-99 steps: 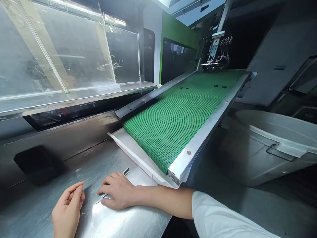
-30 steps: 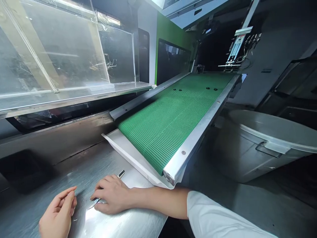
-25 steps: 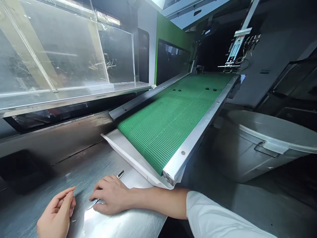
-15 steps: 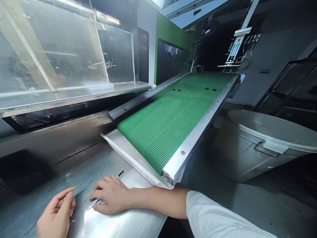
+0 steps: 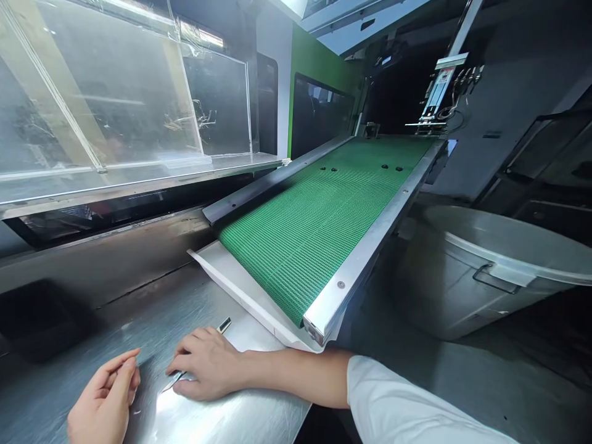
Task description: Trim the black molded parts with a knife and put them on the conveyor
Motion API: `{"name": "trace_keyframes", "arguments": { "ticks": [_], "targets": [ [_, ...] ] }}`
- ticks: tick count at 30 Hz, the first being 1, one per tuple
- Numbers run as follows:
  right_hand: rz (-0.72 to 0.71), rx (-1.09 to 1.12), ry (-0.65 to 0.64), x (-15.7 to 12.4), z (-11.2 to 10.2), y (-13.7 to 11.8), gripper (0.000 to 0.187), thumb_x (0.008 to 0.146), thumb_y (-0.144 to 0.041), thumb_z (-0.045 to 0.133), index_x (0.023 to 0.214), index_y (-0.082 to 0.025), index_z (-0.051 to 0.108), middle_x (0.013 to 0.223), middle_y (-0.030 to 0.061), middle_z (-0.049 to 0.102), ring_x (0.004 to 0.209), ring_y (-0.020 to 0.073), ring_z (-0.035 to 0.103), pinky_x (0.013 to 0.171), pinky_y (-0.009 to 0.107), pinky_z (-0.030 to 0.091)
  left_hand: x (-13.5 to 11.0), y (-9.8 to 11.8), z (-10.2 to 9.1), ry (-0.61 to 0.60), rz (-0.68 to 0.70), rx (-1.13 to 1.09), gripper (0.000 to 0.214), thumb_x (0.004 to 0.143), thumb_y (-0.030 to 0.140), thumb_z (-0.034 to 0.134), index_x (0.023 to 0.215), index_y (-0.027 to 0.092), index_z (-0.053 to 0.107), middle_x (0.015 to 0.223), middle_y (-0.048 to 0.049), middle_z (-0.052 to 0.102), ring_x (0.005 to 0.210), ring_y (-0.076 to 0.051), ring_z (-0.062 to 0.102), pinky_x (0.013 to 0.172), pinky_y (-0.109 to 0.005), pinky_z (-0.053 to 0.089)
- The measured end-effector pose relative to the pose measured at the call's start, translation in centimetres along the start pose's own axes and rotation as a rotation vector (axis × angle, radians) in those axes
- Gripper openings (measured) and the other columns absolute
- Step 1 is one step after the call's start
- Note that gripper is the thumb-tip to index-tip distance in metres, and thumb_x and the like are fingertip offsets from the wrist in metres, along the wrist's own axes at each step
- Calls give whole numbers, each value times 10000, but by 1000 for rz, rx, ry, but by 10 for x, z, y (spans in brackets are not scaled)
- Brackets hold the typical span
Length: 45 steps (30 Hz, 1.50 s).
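My right hand (image 5: 208, 365) rests on the steel table (image 5: 185, 308), fingers curled over a thin metal knife (image 5: 224, 324); its handle end sticks out behind the hand and the blade tip pokes out at the front. My left hand (image 5: 104, 404) lies at the lower left with the fingers loosely curled, holding nothing I can see. Beyond my hands a sloped green conveyor belt (image 5: 319, 222) carries several small dark parts (image 5: 391, 166) near its far end.
A white chute lip (image 5: 231, 277) sits under the belt's near end. A large grey tub (image 5: 490, 265) stands on the right. Clear plastic guard panels (image 5: 115, 92) run along the left. A pick-up head with hoses (image 5: 439, 92) hangs over the far belt.
The dark parts have crept slightly down the belt. The view has shifted a little since the oldest frame; both hands stay where they were.
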State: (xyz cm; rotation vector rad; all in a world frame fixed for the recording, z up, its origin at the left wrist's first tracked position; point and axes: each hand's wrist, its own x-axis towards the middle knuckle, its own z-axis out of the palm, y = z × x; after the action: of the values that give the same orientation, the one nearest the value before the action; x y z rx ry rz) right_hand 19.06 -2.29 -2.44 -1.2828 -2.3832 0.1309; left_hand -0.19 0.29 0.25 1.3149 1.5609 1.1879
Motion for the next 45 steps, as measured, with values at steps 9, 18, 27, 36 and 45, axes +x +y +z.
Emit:
{"name": "trace_keyframes", "arguments": {
  "ticks": [9,18,27,36,45],
  "targets": [
    [0,-7,6,0,1,0,319,1000,-471,754,1235,-264,696,1263,0,624,1164,222,539,1023,413,482,-2,7,1,15,-31,-10,854,486,924,726,977,226,720,612,31,572,578,-160,464,549,-307,395],
    [-18,-31,5,-2,-2,-2,298,1012,-445,730,1242,-258,701,1264,3,623,1175,225,526,995,401,477,1,0,1,-4,7,5,699,607,761,692,1027,203,713,627,37,566,585,-151,475,548,-287,404],
    [-18,-25,33,1,8,2,311,986,-451,759,1226,-264,696,1273,5,628,1154,227,541,996,409,474,3,-2,0,-10,-11,-6,687,601,723,677,1045,200,705,647,36,568,572,-141,458,531,-284,389],
    [-15,-20,46,0,9,2,309,987,-469,756,1215,-272,689,1260,-3,629,1153,219,535,1000,399,464,-5,17,1,9,-31,-5,665,553,701,648,984,198,704,599,44,558,538,-139,462,522,-281,401],
    [-7,-17,33,0,9,3,339,979,-489,760,1240,-283,695,1256,-12,626,1161,223,540,1016,404,474,-2,7,2,31,-46,5,653,554,696,669,993,218,743,624,31,611,565,-150,499,564,-273,420]
  ]
}}
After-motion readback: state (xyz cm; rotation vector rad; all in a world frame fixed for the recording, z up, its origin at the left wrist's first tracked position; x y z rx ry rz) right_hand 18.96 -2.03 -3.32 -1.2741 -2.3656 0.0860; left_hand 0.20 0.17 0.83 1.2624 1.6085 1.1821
